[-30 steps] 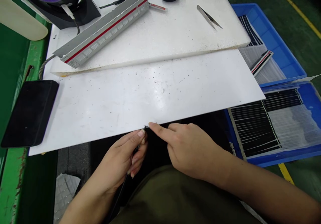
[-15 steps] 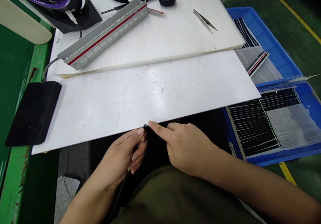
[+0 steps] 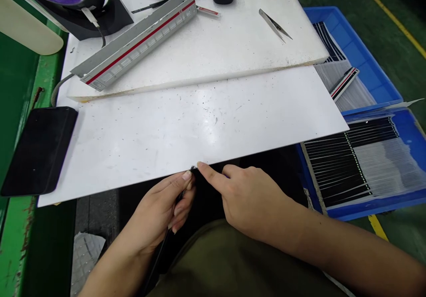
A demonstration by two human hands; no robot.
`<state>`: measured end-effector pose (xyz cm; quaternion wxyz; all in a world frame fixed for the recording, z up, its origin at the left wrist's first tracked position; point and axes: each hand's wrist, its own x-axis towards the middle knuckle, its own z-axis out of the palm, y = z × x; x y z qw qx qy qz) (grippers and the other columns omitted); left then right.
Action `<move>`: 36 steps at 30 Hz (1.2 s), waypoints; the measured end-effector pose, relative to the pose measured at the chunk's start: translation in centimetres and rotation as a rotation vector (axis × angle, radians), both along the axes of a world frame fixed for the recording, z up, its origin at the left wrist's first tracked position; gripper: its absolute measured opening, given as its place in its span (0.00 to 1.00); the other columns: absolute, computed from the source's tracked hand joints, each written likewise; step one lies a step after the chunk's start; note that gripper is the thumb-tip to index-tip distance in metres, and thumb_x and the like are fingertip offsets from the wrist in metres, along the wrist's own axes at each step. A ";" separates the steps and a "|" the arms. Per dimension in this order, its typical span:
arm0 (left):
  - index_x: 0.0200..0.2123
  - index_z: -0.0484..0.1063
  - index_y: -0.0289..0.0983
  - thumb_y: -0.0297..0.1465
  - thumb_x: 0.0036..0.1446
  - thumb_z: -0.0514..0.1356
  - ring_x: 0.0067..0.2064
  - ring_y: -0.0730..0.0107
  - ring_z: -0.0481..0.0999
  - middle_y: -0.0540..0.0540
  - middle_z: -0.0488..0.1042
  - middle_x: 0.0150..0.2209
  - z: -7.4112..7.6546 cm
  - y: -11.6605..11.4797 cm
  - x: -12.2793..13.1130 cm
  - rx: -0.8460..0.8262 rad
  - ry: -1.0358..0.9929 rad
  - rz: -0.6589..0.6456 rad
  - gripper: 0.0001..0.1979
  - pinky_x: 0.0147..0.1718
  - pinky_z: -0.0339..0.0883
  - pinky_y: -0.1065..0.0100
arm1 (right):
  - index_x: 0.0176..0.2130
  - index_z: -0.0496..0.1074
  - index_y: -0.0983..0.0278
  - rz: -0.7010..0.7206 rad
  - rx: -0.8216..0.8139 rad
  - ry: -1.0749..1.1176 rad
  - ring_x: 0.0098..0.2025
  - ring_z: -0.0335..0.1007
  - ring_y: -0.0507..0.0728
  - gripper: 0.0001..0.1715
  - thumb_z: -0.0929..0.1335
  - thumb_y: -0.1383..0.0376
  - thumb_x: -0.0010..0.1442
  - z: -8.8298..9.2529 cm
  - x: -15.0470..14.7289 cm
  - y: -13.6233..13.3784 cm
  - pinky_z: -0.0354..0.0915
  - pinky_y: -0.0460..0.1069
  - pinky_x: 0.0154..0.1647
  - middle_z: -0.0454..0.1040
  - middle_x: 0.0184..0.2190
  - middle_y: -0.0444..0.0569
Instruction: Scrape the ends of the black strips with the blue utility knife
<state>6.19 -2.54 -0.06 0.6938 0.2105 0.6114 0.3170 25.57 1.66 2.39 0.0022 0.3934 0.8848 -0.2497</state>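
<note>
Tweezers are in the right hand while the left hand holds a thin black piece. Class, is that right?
No: the tweezers lie on the thick white board, not in the right hand, as the head view shows. The left hand does hold a thin black piece.

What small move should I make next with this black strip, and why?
Probably hold the black strip steady in your left hand and gently nudge its tip with your right hand. The left pinches it near the tip, and your right index finger points there, though whether it touches is too small to tell.
</note>
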 end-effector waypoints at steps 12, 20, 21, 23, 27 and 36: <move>0.31 0.73 0.38 0.41 0.58 0.66 0.15 0.86 0.48 0.55 0.64 0.21 2.1 -0.2 -0.7 -0.046 -0.287 0.069 0.13 0.10 0.53 0.83 | 0.69 0.60 0.66 -0.234 0.227 0.573 0.31 0.70 0.54 0.35 0.56 0.77 0.65 -1.1 2.9 1.8 0.73 0.50 0.35 0.79 0.38 0.51; 0.33 0.79 0.35 0.37 0.60 0.64 0.17 0.84 0.53 0.54 0.63 0.21 3.1 0.5 -1.1 -0.062 -0.402 0.152 0.10 0.12 0.60 0.81 | 0.64 0.69 0.63 -0.071 0.563 0.405 0.44 0.70 0.59 0.35 0.56 0.79 0.63 -2.9 4.7 8.6 0.71 0.56 0.46 0.78 0.41 0.51; 0.33 0.79 0.35 0.37 0.59 0.65 0.17 0.83 0.53 0.53 0.63 0.21 3.1 0.5 -1.1 -0.070 -0.404 0.155 0.10 0.13 0.60 0.80 | 0.62 0.71 0.64 -0.048 0.575 0.367 0.44 0.70 0.60 0.34 0.57 0.79 0.62 -3.4 4.7 8.8 0.70 0.56 0.46 0.78 0.41 0.52; 0.34 0.80 0.35 0.36 0.57 0.66 0.17 0.84 0.54 0.53 0.63 0.22 3.2 0.7 -1.0 -0.079 -0.413 0.152 0.10 0.13 0.61 0.80 | 0.60 0.74 0.66 -0.044 0.588 0.333 0.45 0.69 0.61 0.32 0.60 0.79 0.60 -4.2 4.6 9.1 0.69 0.57 0.46 0.78 0.43 0.54; 0.34 0.82 0.33 0.36 0.53 0.69 0.18 0.84 0.56 0.53 0.63 0.22 3.2 1.1 -0.6 -0.090 -0.417 0.139 0.11 0.14 0.63 0.79 | 0.55 0.77 0.68 -0.068 0.651 0.378 0.47 0.70 0.64 0.28 0.64 0.79 0.57 -4.5 4.7 9.0 0.69 0.58 0.44 0.77 0.46 0.58; 0.36 0.83 0.35 0.41 0.51 0.71 0.18 0.82 0.60 0.52 0.65 0.21 5.0 2.0 1.3 -0.050 -0.340 -0.001 0.15 0.15 0.64 0.78 | 0.46 0.78 0.64 -0.388 -0.050 0.984 0.37 0.76 0.55 0.14 0.67 0.74 0.63 0.5 2.0 2.3 0.73 0.50 0.37 0.80 0.37 0.48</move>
